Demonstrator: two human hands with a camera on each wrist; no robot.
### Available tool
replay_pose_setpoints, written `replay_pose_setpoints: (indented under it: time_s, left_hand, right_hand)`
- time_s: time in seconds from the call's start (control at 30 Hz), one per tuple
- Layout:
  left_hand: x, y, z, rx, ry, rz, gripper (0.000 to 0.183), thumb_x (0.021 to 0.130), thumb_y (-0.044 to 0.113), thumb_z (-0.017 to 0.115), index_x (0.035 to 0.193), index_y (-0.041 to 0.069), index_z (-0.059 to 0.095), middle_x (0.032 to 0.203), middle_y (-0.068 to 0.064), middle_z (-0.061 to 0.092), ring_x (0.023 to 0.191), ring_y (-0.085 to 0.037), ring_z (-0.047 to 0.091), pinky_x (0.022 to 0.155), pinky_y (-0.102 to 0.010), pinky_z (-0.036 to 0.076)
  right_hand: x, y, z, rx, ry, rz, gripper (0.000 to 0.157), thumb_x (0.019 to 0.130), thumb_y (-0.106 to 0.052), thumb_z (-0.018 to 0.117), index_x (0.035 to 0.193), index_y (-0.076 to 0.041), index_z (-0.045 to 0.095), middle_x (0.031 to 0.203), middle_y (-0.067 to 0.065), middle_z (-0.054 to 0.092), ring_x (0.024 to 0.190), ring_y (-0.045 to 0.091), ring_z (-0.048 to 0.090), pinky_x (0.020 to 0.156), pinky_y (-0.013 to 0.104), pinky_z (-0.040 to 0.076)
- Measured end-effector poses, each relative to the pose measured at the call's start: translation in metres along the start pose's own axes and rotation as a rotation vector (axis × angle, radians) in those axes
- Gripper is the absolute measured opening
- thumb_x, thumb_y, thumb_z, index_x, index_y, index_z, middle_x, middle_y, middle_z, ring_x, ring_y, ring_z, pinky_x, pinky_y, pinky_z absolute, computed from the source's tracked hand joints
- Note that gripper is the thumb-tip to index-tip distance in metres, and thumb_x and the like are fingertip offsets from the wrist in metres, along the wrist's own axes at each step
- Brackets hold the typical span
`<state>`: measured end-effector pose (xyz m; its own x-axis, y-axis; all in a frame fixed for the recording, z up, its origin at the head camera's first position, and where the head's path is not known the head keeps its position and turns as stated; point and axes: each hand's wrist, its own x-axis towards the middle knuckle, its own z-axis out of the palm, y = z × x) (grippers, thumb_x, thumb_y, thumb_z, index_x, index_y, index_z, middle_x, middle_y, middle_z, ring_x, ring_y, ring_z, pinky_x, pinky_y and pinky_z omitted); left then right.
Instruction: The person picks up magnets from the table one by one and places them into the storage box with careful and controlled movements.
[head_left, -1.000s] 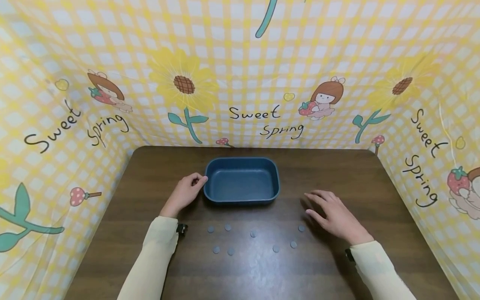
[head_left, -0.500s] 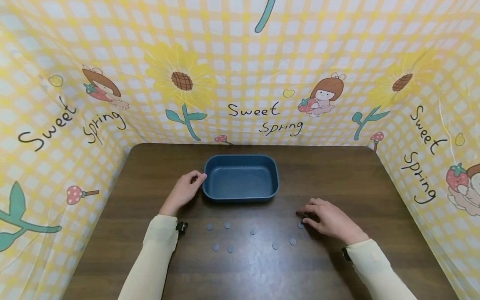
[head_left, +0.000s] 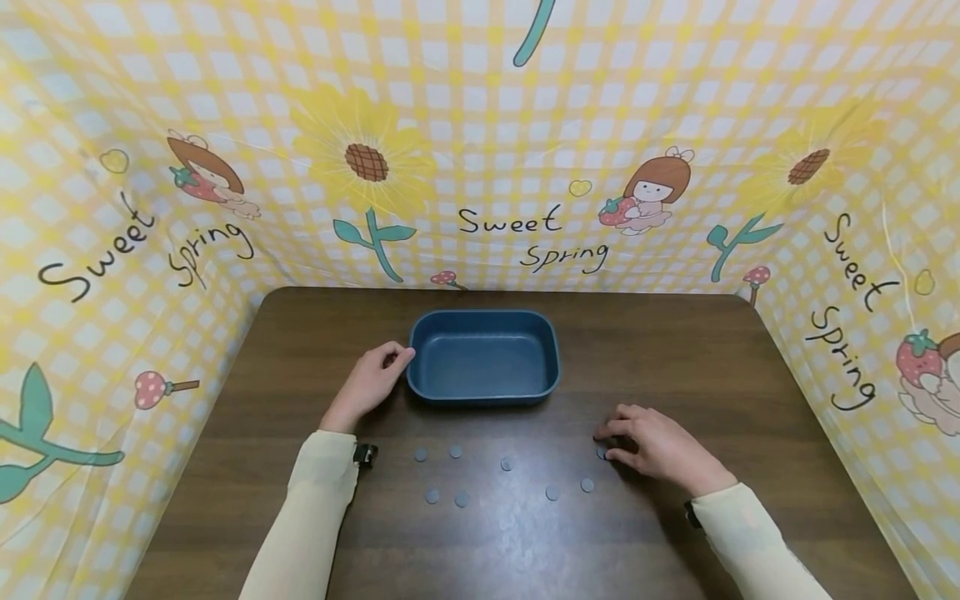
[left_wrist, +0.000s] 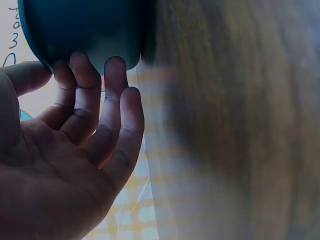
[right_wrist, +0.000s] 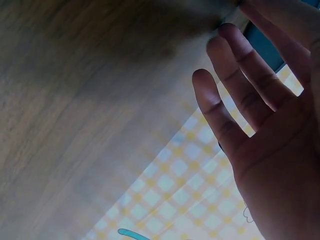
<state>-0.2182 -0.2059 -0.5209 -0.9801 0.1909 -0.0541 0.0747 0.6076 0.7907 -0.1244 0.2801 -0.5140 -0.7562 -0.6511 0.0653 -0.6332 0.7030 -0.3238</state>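
Note:
My left hand (head_left: 369,381) is at the left end of a dark blue rectangular tray (head_left: 483,399), pinching its rim between thumb and index finger. In the left wrist view the thumb lies at the lip of the tray (left_wrist: 85,30), and the other fingers curve loosely below. On the right, my right hand (head_left: 656,446) is low over the table, its thumb and index fingertips pinching a small grey coin-like disc (head_left: 602,453), partly hidden by the thumb. The right wrist view shows the other fingers (right_wrist: 206,90) of that hand extended, with the disc out of sight.
Several similar discs lie scattered flat in front of the tray, among them one disc (head_left: 587,485) near my right hand and another disc (head_left: 506,464) mid-table. The brown wooden table (head_left: 660,333) is walled by a yellow checked cloth (head_left: 495,150) with printed flowers.
My right hand has come down and to the left onto the rightmost disc, its thumb and index finger closing in on it. The left hand stays at the tray's rim.

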Motion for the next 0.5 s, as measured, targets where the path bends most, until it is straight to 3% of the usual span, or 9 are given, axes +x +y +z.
replay_pose_setpoints:
  time_s: [0.5]
  left_hand:
    - [-0.0003, 0.0008, 0.0011, -0.011, 0.001, 0.014, 0.043, 0.114, 0.048, 0.053, 0.116, 0.008, 0.067, 0.084, -0.005, 0.054, 0.076, -0.024, 0.050, 0.075, -0.040, 0.040]
  right_hand:
    - [-0.0005, -0.0021, 0.0044, -0.095, 0.054, -0.061, 0.019, 0.086, -0.018, 0.093, 0.103, -0.018, 0.085, 0.097, -0.006, 0.065, 0.085, 0.014, 0.065, 0.078, 0.039, 0.057]
